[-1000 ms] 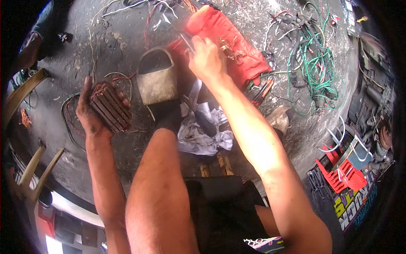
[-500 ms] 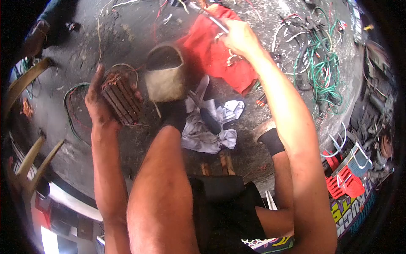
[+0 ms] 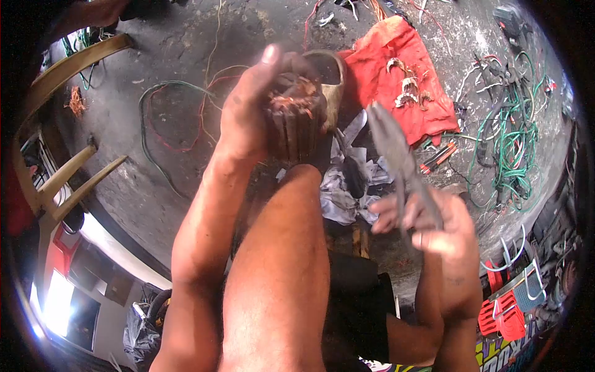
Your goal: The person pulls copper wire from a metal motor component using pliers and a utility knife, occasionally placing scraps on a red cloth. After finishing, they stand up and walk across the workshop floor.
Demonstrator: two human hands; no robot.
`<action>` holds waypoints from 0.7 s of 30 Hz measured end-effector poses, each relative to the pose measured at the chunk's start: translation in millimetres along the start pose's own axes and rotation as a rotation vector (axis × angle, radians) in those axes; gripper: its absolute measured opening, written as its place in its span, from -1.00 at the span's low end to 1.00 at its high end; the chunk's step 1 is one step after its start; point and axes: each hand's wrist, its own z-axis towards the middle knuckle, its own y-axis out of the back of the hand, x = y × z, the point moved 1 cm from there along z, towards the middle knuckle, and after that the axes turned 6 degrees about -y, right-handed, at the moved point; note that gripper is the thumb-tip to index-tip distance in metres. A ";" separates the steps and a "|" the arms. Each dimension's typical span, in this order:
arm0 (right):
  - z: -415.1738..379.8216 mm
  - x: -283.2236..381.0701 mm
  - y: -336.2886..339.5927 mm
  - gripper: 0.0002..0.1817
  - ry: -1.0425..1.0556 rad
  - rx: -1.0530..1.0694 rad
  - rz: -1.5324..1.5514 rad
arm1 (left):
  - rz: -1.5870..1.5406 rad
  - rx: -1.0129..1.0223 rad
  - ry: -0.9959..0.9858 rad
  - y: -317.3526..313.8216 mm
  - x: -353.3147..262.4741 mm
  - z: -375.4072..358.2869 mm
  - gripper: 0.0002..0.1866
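Note:
My left hand [image 3: 248,111] grips a dark, slotted metal core [image 3: 294,127] with torn copper ends on top, held upright above my knee. In my right hand [image 3: 434,226] is a pair of dark pliers [image 3: 396,146], its jaws pointing up and away from me, some distance right of the core. Beyond the pliers lies a red cloth [image 3: 396,56] with several curved metal pieces [image 3: 406,90] on it. Crumpled whitish cloth [image 3: 338,201] lies on the floor between my hands, with a dark-handled tool [image 3: 352,177] over it.
Tangled green wires [image 3: 511,155] lie at the right. A red-handled tool [image 3: 439,158] is beside the red cloth. Loose wire curves across the floor [image 3: 167,56] at the left, near wooden chair legs [image 3: 68,177]. Red and grey plastic baskets [image 3: 505,313] stand at the lower right.
My right hand has come back from the red cloth toward me, now with pliers in it. My left hand has raised the core, turning its copper end upward. The view has shifted left.

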 end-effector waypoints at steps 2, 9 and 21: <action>-11.6 8.3 -19.1 -0.41 -0.131 0.116 0.072 | 0.149 0.020 -0.048 -9.8 -6.4 0.1 -0.33; -15.0 28.7 -26.3 -0.39 -0.239 0.122 -0.131 | 0.391 0.161 -0.160 -28.0 -25.6 -0.2 -0.32; -12.2 50.8 -25.8 -0.67 -0.283 0.062 -0.347 | 0.651 0.316 -0.192 -29.1 -42.1 -5.3 -0.45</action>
